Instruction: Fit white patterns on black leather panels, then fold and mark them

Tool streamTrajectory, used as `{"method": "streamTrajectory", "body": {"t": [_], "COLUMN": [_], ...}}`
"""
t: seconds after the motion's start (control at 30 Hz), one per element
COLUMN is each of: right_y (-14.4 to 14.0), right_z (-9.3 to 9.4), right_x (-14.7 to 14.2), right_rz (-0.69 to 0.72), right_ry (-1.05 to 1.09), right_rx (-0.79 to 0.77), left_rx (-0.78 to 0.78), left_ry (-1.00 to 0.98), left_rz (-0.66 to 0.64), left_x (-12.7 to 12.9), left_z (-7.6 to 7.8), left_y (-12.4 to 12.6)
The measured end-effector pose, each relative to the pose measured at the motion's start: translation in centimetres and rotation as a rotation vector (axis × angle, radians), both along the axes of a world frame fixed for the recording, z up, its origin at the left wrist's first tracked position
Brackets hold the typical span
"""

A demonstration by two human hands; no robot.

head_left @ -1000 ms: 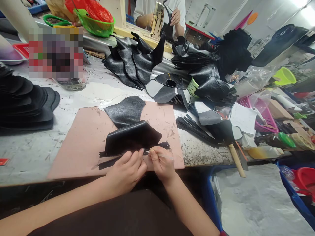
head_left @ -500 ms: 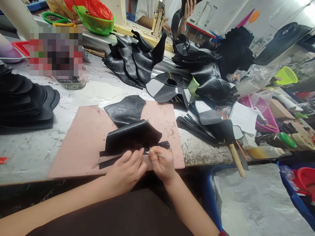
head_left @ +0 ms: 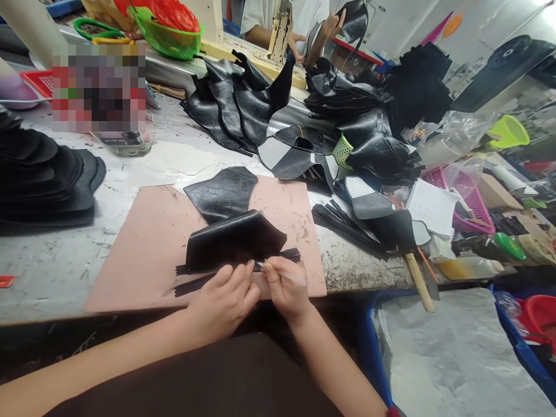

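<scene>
My left hand (head_left: 228,301) is closed at the near edge of a folded black leather piece (head_left: 234,237), its fingers gripping a black zipper strip (head_left: 185,270) there. Close beside its fingertips, my right hand (head_left: 286,289) pinches a thin whitish pen-like tool (head_left: 292,278). The tool's tip meets the strip near the leather's edge. Another black strip (head_left: 191,285) lies nearer me, partly under my left hand. Behind the folded piece, a flat black leather piece (head_left: 223,194) rests on the pink board (head_left: 125,249).
Stacked black pieces (head_left: 47,185) stand at left. Black strips (head_left: 347,229) and a wooden-handled tool (head_left: 420,282) lie at right, the handle over the table edge. A blue-rimmed bin (head_left: 369,330) stands below. Across the table, a co-worker's hand (head_left: 332,24) holds black leather near a sewing machine (head_left: 280,32).
My right hand has tilted the pen-like tool slightly, its tip still by my left fingertips. The co-worker's black piece has turned and moved to the right. My left hand keeps its place.
</scene>
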State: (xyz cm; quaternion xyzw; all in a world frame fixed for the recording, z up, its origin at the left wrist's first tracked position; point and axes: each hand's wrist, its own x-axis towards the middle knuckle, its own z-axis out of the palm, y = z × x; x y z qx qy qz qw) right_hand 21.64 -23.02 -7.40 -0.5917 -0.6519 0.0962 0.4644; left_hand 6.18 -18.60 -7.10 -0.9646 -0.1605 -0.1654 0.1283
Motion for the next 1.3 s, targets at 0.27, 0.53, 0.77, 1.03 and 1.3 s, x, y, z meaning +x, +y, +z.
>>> {"method": "streamTrajectory", "body": {"t": [0.27,0.53,0.77,1.03,1.3], "right_y": [0.1,-1.4,-3.2,-3.3,-0.1], "right_z": [0.2,-1.2,-0.8,0.9,1.8], "right_x": [0.1,-0.4,7.5,4.4,-5.6], "right_rz": [-0.005,-0.211,-0.783,-0.434,0.059], "right_ry": [-0.047,0.183,-0.001,-0.368,-0.222], "right_rx": [0.015,0.159,-0.237,0.165,0.385], "left_rx": [-0.004,-0.007,-0.24,-0.817,-1.956], "left_ry": [0.009,0.023,-0.196,-0.532,-0.795], "left_rz": [0.003,-0.042,-0.191,0.56,0.494], "left_x": [-0.1,0.0,-1.4,-7.3,-4.1], "left_z": [-0.1,0.4,2.3,4.1,4.2], "left_y": [0.0,0.0,1.4,4.5,2.5]}}
